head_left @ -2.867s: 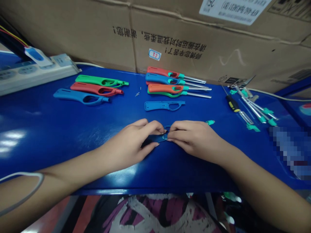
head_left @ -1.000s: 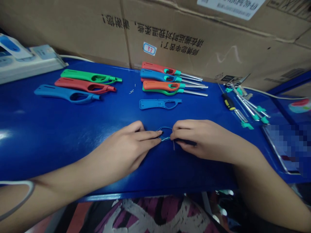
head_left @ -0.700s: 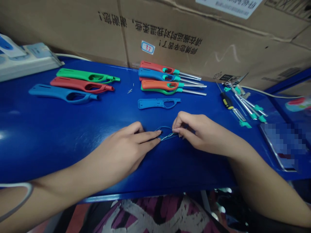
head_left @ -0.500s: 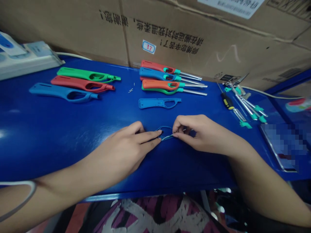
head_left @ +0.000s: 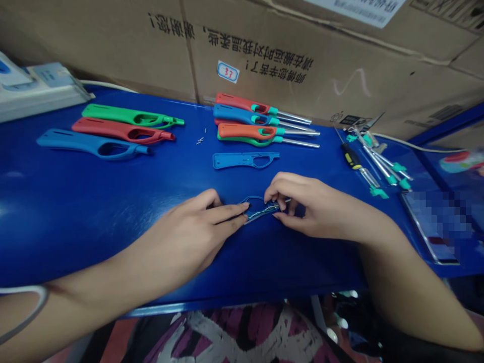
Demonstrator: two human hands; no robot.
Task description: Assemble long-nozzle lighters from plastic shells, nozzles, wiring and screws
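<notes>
A blue lighter shell half (head_left: 254, 201) lies flat on the blue table (head_left: 75, 201) in front of me, mostly hidden under my hands. My left hand (head_left: 192, 234) presses its handle end down, fingers extended on it. My right hand (head_left: 302, 204) pinches a thin wire (head_left: 264, 209) that runs along the shell's trigger loop. A second blue shell half (head_left: 244, 160) lies just beyond, untouched.
Green (head_left: 130, 116), red (head_left: 121, 131) and blue (head_left: 91, 146) lighter bodies lie at the left. Several assembled lighters (head_left: 260, 123) with metal tubes lie at the back. A screwdriver (head_left: 353, 159) and metal tubes (head_left: 385, 166) lie right. Cardboard boxes (head_left: 302, 55) stand behind; a power strip (head_left: 38, 93) sits far left.
My right hand has shifted slightly left and up over the shell, drawing the thin wire along the trigger loop. My left hand has stayed pressed on the shell.
</notes>
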